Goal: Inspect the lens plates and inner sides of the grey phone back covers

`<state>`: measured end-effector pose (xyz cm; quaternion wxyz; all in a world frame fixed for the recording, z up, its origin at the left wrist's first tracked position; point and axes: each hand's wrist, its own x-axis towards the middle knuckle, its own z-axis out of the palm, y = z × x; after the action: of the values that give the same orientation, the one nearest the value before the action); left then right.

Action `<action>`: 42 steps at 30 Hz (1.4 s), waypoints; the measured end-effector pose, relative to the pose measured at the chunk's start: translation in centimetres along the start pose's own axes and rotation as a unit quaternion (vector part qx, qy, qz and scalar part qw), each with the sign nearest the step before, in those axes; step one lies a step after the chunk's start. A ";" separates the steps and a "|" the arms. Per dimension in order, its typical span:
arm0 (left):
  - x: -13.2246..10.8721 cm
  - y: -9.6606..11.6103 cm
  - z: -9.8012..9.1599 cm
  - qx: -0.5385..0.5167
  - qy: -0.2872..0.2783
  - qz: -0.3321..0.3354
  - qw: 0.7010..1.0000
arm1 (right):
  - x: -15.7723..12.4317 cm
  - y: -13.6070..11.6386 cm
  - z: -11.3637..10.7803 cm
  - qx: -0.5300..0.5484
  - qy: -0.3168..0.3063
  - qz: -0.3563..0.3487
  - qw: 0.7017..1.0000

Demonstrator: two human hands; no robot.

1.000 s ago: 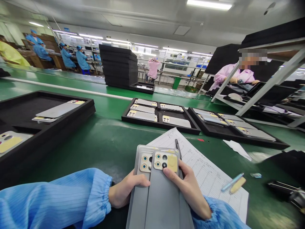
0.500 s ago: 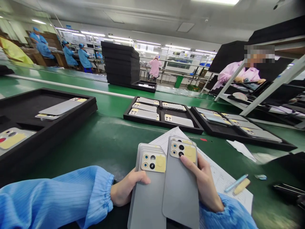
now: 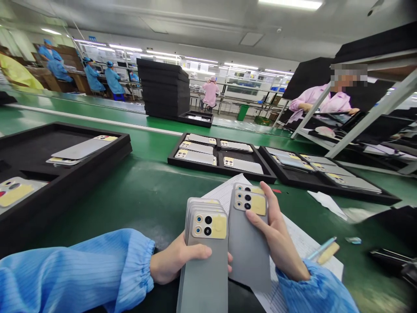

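Phone covers [image 3: 208, 269], head view: gray, with round lenses and yellow patches; held before the paper [image 3: 301, 237].
Left hand [image 3: 174, 258]: several are gripped.
Right hand [image 3: 276, 232]: a few are pinched.
Table [image 3: 146, 191]: green; a black tray [image 3: 29, 150] is seen left of the paper.
Room: lit by a lamp [image 3: 289, 4].

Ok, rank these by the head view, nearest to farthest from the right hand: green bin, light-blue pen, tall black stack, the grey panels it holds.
1. Grey panels: in the right hand itself.
2. Light-blue pen: just to its right.
3. Tall black stack: ahead, to the left.
4. Green bin: ahead, beyond the stack.
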<state>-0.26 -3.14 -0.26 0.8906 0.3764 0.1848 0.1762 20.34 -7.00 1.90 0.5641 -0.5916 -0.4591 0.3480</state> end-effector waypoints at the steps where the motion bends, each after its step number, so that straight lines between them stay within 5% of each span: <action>1: 0.0 0.0 0.0 0.002 0.001 0.001 1.000 | -0.1 0.0 0.1 -0.011 -0.018 -0.009 1.000; 9: 0.2 -0.3 0.0 0.000 0.006 0.029 1.000 | -0.9 0.3 1.0 -0.056 -0.132 -0.013 0.990; 20: 0.2 -0.4 -0.1 0.028 -0.004 0.016 0.999 | -1.4 0.5 2.0 -0.023 -0.140 0.037 0.989; 28: 0.4 -0.5 0.1 0.040 0.007 0.013 0.999 | -1.5 0.7 2.7 -0.040 -0.085 0.020 0.995; 37: 0.4 0.0 0.2 -0.022 -0.008 -0.049 0.999 | -1.9 0.2 3.1 0.013 -0.158 0.108 0.981; 42: 0.2 0.1 0.3 -0.009 0.064 -0.042 0.997 | -1.7 0.3 3.0 -0.060 -0.089 0.018 0.994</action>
<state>0.02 -3.12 -0.04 0.8870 0.3483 0.2550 0.1639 17.06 -7.49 1.03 0.4780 -0.5995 -0.5169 0.3807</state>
